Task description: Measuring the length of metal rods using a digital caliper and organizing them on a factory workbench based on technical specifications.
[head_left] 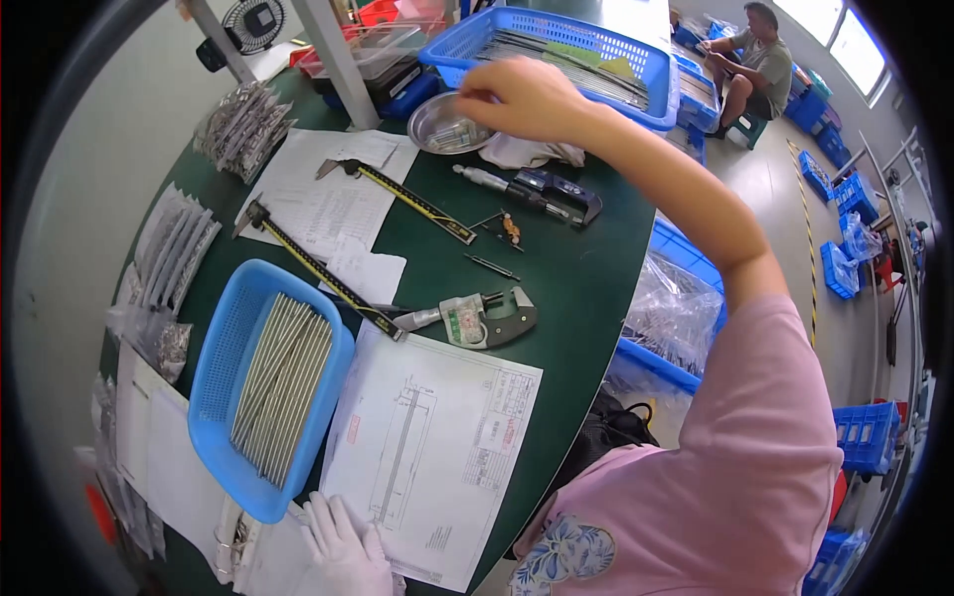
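Observation:
My left hand (pixel 343 551), in a white glove, lies with fingers stretched out at the lower left corner of a printed technical drawing (pixel 447 437). Close beside it is a blue plastic basket (pixel 343 368) of thin metal rods (pixel 283 387). My bare right hand (pixel 522 97) is raised over the rim of a round metal bowl (pixel 425 111) at the far side, its fingers curled in; whatever they may hold is hidden. Small pieces (pixel 459 136) lie in the bowl. A white cloth (pixel 532 152) rests just below my right wrist.
Two calipers (pixel 422 207) (pixel 323 273) and two micrometers (pixel 542 194) (pixel 467 320) lie on the green table (pixel 566 288). Bagged parts (pixel 243 129) line the left edge. A large blue basket (pixel 661 79) of rods stands at the back. Another person (pixel 760 65) sits far right.

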The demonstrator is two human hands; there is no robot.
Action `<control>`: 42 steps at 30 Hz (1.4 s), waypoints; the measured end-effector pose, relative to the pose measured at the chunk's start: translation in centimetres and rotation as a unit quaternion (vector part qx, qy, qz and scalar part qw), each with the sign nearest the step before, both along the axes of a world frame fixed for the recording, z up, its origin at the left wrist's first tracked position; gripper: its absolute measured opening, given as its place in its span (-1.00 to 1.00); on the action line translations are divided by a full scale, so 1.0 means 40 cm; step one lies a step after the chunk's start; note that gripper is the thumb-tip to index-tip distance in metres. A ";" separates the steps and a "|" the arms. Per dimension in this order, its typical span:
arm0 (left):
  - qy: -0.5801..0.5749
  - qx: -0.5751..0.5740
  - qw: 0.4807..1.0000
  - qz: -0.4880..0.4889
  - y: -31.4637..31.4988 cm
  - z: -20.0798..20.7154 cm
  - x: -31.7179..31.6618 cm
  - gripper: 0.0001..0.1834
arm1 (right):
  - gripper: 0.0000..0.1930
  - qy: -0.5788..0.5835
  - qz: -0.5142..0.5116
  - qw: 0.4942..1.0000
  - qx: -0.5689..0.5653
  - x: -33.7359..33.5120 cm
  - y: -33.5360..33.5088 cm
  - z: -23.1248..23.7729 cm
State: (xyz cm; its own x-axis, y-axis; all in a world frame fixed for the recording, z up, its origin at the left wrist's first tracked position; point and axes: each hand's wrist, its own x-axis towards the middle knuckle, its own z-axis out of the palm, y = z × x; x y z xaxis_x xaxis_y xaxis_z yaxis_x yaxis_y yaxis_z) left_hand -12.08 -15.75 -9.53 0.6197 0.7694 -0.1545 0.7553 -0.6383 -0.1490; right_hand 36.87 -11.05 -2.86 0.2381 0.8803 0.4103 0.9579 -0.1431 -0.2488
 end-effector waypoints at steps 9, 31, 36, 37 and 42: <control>-0.245 -0.030 0.969 0.000 -0.013 0.023 0.027 -0.64 | -0.90 0.019 0.073 0.997 -0.018 -0.056 -0.175 -0.202; -0.293 -0.034 0.955 0.034 -0.053 0.006 0.055 -0.65 | -0.82 -0.203 0.242 0.945 -0.079 -0.019 -0.051 -0.212; -0.383 -0.045 0.922 0.012 -0.029 0.023 0.116 -0.70 | -0.84 0.358 0.323 0.875 -0.044 -0.183 -0.078 -0.126; -0.428 -0.092 0.899 0.024 -0.021 0.020 0.146 -0.72 | -0.83 0.474 0.374 0.795 -0.060 -0.234 -0.087 -0.122; -0.660 -0.419 0.595 0.186 -0.013 0.054 0.284 -0.76 | -0.77 0.685 0.416 0.582 -0.140 -0.445 -0.113 -0.137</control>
